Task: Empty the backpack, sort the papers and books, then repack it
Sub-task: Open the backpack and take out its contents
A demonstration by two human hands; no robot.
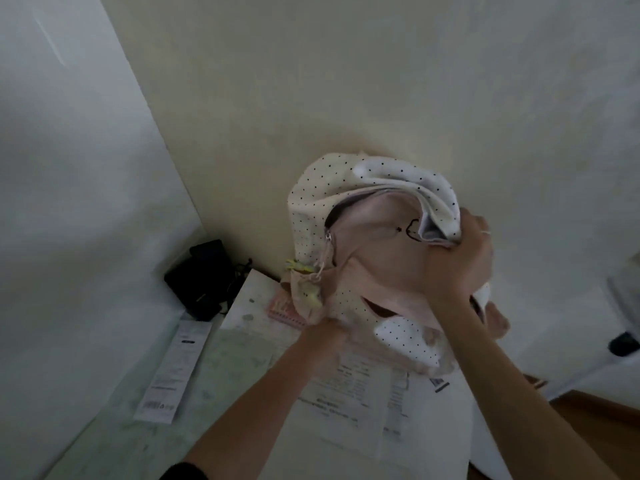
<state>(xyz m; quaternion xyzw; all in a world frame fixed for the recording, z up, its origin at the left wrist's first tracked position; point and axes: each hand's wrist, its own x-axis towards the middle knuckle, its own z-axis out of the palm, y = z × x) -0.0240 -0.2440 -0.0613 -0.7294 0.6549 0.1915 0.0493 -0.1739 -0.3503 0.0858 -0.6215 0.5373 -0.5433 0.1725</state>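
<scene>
Head view shows our hands lifting the backpack (349, 237), pink and white with black dots, above the bench (114, 431). Our right hand (460, 258) clutches its upper fabric; our left hand (325, 341) grips its lower edge. Printed papers (346, 410) and a pink notebook (282, 311) lie underneath.

Corner of a room with pale walls, viewed from above.
A cream wall (311, 81) meets a grey-white wall (69, 168); a marbled table (114, 420) fills the corner (wood floor (595, 420) at right), under dim, even light.
</scene>
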